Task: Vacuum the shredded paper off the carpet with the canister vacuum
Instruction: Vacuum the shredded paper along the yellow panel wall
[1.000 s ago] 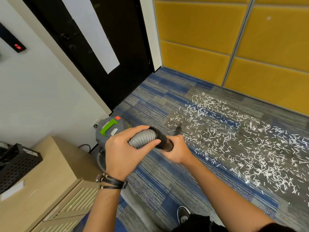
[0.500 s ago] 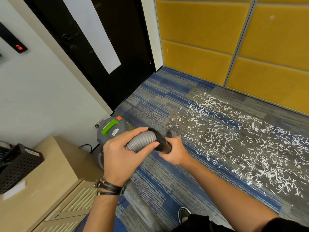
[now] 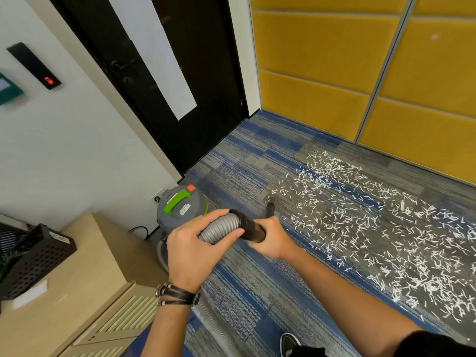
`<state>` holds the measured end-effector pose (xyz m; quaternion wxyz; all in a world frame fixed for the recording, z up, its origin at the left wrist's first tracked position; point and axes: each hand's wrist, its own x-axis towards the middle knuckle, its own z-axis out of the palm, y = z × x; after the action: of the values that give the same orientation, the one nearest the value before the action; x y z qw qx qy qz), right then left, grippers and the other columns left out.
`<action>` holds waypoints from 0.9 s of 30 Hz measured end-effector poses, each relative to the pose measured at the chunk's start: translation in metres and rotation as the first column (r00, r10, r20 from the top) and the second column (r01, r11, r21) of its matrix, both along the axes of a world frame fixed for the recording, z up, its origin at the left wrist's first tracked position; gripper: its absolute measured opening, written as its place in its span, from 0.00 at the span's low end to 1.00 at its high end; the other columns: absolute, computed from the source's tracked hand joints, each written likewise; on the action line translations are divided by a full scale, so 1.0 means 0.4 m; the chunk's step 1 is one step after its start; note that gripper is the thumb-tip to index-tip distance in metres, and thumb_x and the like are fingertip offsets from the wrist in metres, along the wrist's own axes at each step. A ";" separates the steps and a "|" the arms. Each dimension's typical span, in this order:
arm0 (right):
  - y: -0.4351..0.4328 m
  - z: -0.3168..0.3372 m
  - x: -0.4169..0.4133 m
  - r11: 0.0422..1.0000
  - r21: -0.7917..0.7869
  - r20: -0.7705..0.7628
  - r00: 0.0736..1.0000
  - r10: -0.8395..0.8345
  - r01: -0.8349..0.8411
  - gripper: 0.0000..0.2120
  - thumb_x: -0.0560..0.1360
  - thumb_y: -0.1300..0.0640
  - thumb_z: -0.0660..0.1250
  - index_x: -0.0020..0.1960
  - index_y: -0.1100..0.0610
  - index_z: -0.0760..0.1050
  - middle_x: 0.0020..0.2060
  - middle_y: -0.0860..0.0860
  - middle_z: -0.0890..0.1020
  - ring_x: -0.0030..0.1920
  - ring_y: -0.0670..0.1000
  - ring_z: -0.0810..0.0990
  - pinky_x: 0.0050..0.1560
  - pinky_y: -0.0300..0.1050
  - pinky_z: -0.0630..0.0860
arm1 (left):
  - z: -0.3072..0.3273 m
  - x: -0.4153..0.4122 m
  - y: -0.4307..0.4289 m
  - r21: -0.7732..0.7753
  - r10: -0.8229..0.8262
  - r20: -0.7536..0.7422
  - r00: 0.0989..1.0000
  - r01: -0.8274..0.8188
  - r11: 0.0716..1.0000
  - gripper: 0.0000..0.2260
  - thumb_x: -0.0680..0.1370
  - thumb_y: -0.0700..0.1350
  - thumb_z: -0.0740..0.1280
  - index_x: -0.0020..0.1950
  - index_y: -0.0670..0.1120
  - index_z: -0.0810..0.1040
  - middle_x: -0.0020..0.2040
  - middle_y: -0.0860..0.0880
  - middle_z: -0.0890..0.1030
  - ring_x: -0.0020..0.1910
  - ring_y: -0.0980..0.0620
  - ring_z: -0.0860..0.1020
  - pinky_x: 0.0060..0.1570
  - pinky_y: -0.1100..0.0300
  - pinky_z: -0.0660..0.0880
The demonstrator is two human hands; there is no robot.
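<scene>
grey ribbed hose (image 3: 219, 229) soft, bendy, light; my left hand (image 3: 192, 253) wraps round it just by cuff. right hand (image 3: 273, 238) curled round black wand (image 3: 251, 228), rigid part, i judge best hold for steering. canister vacuum (image 3: 180, 207) sits on floor by wall (image 3: 77, 150); likely heavy, trails by hose. shredded paper (image 3: 360, 228) featherlight, strewn over carpet (image 3: 244, 279); nozzle (image 3: 270, 207) at scatter's left edge.

Blue-grey striped carpet (image 3: 257, 292): white shredded paper (image 3: 360, 222) scattered across frame right, grey canister vacuum (image 3: 180, 204) standing centre left by the wall, wooden cabinet (image 3: 77, 279) lower left, shoe (image 3: 289, 342) bottom centre.
</scene>
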<state>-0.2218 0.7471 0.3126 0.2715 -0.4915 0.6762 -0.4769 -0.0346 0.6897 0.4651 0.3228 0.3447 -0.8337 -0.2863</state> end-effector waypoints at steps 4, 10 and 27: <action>-0.019 0.012 0.010 0.999 0.022 0.013 0.999 0.048 -0.048 0.21 0.66 0.65 0.73 0.31 0.43 0.67 0.25 0.42 0.72 0.26 0.42 0.70 0.31 0.39 0.67 | 0.003 0.009 -0.004 0.035 0.001 -0.012 1.000 0.000 0.999 0.22 0.69 0.63 0.78 0.59 0.56 0.88 0.52 0.61 0.87 0.50 0.62 0.85 0.54 0.57 0.83; 0.022 0.006 0.040 1.000 0.003 0.028 1.000 0.013 -0.013 0.17 0.67 0.63 0.72 0.32 0.44 0.71 0.25 0.42 0.73 0.26 0.44 0.71 0.31 0.38 0.67 | 0.032 0.024 -0.007 0.091 -0.058 -0.029 0.998 0.060 0.994 0.22 0.67 0.62 0.80 0.57 0.54 0.88 0.51 0.61 0.87 0.51 0.61 0.86 0.55 0.62 0.81; -0.020 0.026 0.021 1.000 0.025 0.015 1.000 0.016 -0.016 0.21 0.66 0.68 0.74 0.32 0.45 0.69 0.26 0.45 0.75 0.26 0.42 0.72 0.30 0.37 0.68 | 0.027 0.000 -0.005 0.009 -0.014 -0.017 1.000 0.015 1.000 0.21 0.68 0.60 0.83 0.58 0.54 0.88 0.53 0.61 0.86 0.51 0.63 0.84 0.57 0.67 0.79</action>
<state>-0.2134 0.7390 0.3228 0.2866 -0.4899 0.6762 -0.4697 -0.0345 0.6879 0.4759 0.3261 0.3377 -0.8321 -0.2953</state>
